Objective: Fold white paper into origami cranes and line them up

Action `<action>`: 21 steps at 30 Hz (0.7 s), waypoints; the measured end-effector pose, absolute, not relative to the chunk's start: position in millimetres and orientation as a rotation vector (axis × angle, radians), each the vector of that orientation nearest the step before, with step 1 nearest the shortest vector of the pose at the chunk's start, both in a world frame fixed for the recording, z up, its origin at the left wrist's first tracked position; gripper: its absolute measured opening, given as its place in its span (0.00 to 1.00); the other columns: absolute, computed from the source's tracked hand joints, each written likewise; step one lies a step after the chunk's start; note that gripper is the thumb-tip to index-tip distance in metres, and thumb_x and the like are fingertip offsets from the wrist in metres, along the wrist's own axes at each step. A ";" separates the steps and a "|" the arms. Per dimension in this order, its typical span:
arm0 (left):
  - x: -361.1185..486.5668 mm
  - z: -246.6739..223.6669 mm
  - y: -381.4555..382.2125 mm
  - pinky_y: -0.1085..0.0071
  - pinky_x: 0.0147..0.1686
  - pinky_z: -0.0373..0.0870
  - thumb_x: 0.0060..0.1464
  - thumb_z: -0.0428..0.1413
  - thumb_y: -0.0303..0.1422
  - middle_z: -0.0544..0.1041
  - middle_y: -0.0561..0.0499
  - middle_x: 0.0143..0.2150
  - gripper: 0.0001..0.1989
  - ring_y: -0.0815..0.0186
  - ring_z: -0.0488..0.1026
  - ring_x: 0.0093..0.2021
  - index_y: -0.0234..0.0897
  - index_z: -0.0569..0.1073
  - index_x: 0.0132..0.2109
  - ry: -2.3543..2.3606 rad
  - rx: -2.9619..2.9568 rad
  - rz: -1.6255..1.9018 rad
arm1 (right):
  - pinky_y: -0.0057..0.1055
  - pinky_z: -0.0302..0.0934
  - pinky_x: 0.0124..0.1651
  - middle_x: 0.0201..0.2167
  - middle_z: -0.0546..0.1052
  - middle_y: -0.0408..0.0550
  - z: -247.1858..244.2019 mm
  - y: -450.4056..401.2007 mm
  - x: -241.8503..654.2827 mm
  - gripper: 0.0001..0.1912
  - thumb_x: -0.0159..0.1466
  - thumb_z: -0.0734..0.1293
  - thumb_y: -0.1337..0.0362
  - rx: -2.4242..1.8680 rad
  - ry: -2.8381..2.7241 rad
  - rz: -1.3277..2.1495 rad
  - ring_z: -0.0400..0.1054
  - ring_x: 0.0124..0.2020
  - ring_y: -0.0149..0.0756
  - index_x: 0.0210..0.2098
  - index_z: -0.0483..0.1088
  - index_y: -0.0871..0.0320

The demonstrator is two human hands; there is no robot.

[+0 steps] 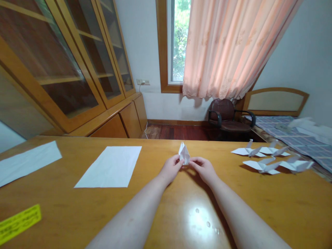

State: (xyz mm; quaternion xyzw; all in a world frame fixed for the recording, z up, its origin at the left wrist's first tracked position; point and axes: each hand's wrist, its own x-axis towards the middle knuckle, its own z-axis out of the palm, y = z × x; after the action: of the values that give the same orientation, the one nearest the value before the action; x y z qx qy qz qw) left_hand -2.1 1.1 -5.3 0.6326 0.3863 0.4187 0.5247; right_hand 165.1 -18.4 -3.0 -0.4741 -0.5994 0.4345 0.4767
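A small piece of folded white paper (184,154) stands upright near the far edge of the wooden table, its pointed tips upward. My left hand (172,168) pinches its lower left side between thumb and fingers. On the opposite side, my right hand (203,168) has its fingertips closed at the lower right corner of the same paper. Several finished white paper cranes (261,165) sit together on the right part of the table, apart from my hands. A flat white sheet of paper (110,167) lies to the left of my left hand.
Another white sheet (29,162) lies at the table's far left, with a yellow label (19,223) nearer me. Beyond the wooden table (166,221) are a brown armchair (225,116), a bed (282,129), a glass-door cabinet (85,103) and a pink curtain (228,48).
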 end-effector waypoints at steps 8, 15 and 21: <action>3.4 -4.2 -0.5 0.72 0.32 0.68 0.50 0.53 0.33 0.75 0.50 0.33 0.19 0.68 0.72 0.32 0.36 0.64 0.50 0.892 1.364 1.018 | 0.31 0.63 0.34 0.27 0.75 0.46 -16.5 -11.8 167.1 0.14 0.50 0.69 0.55 -1.177 -1.374 1.104 0.68 0.28 0.34 0.30 0.68 0.59; -1.9 -3.6 -0.3 0.75 0.29 0.66 0.50 0.54 0.31 0.72 0.57 0.24 0.35 0.71 0.71 0.25 0.40 0.48 0.64 0.961 1.458 0.977 | 0.29 0.61 0.30 0.23 0.72 0.41 -17.7 -10.2 165.6 0.19 0.49 0.70 0.57 -1.082 -1.268 1.209 0.67 0.24 0.31 0.36 0.62 0.57; -0.2 -4.6 -2.1 0.74 0.28 0.66 0.50 0.54 0.31 0.76 0.50 0.31 0.32 0.70 0.71 0.27 0.37 0.54 0.61 0.917 1.451 0.899 | 0.29 0.60 0.31 0.25 0.73 0.45 -15.9 -11.1 167.4 0.14 0.53 0.66 0.55 -1.149 -1.393 1.219 0.67 0.26 0.32 0.32 0.68 0.60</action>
State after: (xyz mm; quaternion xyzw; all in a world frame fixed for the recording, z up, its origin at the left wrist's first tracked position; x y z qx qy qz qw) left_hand -0.2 -2.1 -4.6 0.6171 0.3902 0.3823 0.5663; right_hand 167.4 -11.1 -15.9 -0.4673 -0.5668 0.4960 0.4630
